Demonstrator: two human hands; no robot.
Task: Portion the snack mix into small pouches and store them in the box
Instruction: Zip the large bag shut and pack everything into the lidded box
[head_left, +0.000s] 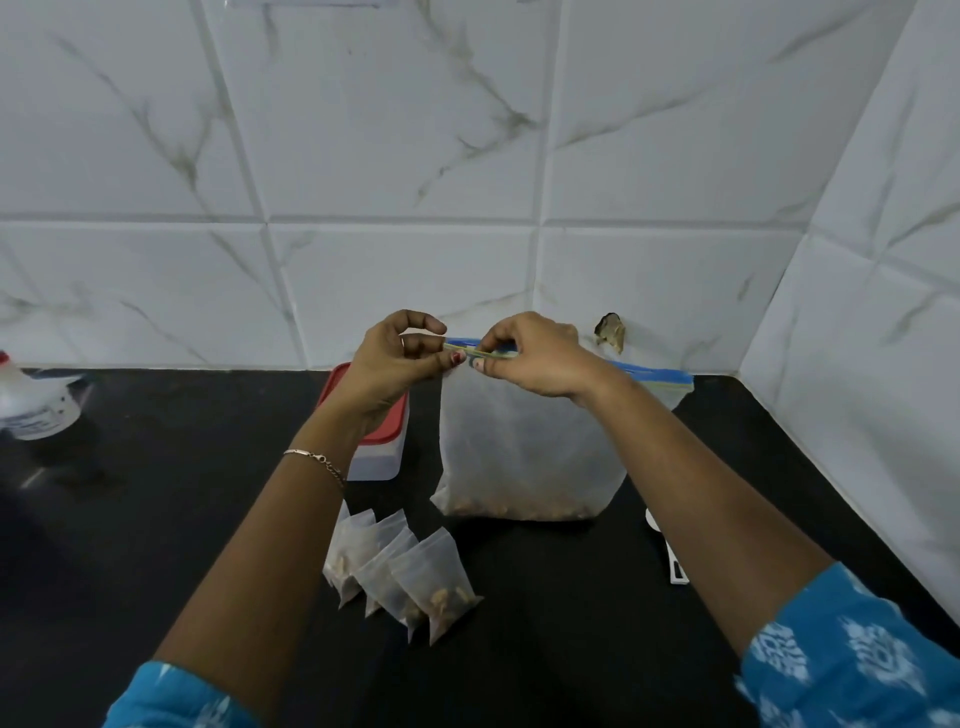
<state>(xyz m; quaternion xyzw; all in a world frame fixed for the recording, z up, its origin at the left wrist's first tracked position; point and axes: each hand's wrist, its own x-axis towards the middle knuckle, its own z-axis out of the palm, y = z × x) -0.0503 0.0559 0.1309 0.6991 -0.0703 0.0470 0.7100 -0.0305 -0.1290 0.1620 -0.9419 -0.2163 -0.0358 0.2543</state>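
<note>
A large frosted zip bag (524, 447) with snack mix in its bottom stands upright on the black counter. My left hand (395, 364) and my right hand (530, 358) both pinch its blue zip strip (654, 373) near the left end, fingertips almost touching. Several small filled pouches (405, 571) stand in a row in front of the bag, below my left forearm. A box with a red lid (382, 441) sits behind my left wrist, partly hidden.
A white plastic bottle (36, 405) lies at the far left of the counter. A white scoop or tool (670, 556) lies right of the bag, mostly behind my right forearm. Tiled walls meet in a corner at the back right.
</note>
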